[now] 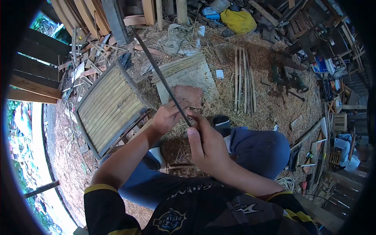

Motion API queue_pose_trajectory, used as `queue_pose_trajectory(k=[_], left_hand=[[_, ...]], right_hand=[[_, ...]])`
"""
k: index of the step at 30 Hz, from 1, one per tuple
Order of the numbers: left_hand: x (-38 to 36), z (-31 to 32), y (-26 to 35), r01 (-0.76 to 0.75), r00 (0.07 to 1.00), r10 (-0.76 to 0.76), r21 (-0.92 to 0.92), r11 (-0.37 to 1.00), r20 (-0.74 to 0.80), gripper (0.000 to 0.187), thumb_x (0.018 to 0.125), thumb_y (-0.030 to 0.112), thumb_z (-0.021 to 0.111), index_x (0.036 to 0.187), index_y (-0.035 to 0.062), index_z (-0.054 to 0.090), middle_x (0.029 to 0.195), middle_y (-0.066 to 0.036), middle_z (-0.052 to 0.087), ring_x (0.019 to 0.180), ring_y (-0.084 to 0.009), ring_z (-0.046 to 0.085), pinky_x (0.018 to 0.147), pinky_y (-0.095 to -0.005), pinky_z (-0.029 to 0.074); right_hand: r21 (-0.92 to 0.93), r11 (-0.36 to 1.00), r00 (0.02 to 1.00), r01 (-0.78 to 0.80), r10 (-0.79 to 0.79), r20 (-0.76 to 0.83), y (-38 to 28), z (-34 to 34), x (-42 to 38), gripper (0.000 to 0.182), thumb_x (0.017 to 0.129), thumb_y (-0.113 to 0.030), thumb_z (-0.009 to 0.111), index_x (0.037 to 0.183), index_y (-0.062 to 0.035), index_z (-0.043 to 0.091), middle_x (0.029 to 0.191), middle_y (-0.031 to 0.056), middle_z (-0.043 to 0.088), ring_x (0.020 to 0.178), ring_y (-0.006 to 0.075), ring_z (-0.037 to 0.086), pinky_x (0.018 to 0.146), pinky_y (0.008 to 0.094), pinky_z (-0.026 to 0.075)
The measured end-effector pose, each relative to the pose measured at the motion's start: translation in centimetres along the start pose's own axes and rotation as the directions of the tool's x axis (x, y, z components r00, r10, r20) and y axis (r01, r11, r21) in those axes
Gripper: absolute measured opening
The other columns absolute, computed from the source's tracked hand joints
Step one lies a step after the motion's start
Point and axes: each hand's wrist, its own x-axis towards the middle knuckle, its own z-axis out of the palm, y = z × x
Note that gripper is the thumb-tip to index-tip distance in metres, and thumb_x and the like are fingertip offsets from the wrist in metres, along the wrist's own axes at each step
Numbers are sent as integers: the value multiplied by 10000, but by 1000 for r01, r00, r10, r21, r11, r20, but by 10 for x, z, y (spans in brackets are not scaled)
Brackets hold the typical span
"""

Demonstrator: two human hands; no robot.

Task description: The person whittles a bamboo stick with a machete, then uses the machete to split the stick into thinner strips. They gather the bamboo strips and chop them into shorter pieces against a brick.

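Observation:
A long, thin dark blade-like strip slants from the upper left down to my hands in the head view. My right hand holds its lower end, with the thumb along one side and the fingers on the other. Beside it, my left hand touches the strip with its fingers; whether they grip it is hard to make out. A reddish flat block lies on the ground just beyond the hands. To the left rests a framed panel of bamboo slats.
Bamboo strips lie on a pale board. Several thin sticks are right of them, near a metal vise-like tool. A yellow bag sits at the back. Another person is at the far right.

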Motion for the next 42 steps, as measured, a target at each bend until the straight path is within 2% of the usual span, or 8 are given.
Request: queue_pose_trajectory(k=[7,14,20,28,34,37,40,42], left_hand=[[8,1,15,59,998,-60,36,998,16,367,865,-28,643,1228,20,664,1184,-194,686,1064,-397,693,880,-422,578],[10,5,13,38,999,-38,45,998,-1,344,875,0,689,1213,57,669,1179,-178,694,1079,-386,693,895,-418,579],[10,3,14,39,999,-41,69,997,27,282,916,52,670,1198,59,670,1180,-151,701,1074,-372,692,893,-410,574],[7,8,21,94,995,-93,27,995,-37,271,928,28,621,1195,58,661,1165,-138,705,1047,-368,693,863,-408,574],[14,4,29,-113,987,124,100,989,-105,305,901,17,625,1202,58,656,1171,-147,700,1016,-388,688,841,-427,577],[16,1,35,-36,996,53,219,975,-71,309,874,-6,631,1176,22,688,1261,-115,684,1161,-330,650,903,-404,590],[17,4,28,-109,985,132,197,974,-112,288,858,13,633,1141,35,680,1198,-148,694,1056,-376,688,845,-426,589],[11,8,21,-87,994,99,248,965,-39,300,873,12,603,1162,23,684,1258,-139,680,1130,-354,663,894,-413,585]], right_hand=[[46,999,1000,-23,23,-3,8,-9,0,417,1067,-227,496,1373,56,494,1032,334,663,959,522,662,821,532,524],[-66,998,999,-21,18,-43,10,-9,-2,398,1065,-202,476,1378,41,507,1032,344,664,934,527,658,808,540,525],[-242,955,973,173,-204,-111,21,-3,2,391,1062,-185,460,1368,53,512,1031,353,666,915,526,657,810,564,524],[-235,967,983,102,-134,-125,9,-2,1,371,1071,-191,434,1330,53,539,1051,347,669,952,531,650,841,558,520],[-242,951,956,190,-236,-175,8,0,-2,418,1093,-254,406,1299,69,574,909,296,672,813,478,661,757,515,508],[-202,965,965,169,-203,-164,-5,-3,-4,409,1089,-247,408,1297,59,580,909,300,676,825,488,665,764,518,516],[-284,947,967,147,-198,-158,7,-3,8,381,1077,-215,430,1288,69,572,987,327,679,901,499,670,813,537,527],[-315,939,964,140,-203,-175,17,2,11,371,1072,-204,439,1280,73,570,1018,337,680,934,501,672,835,545,530]])
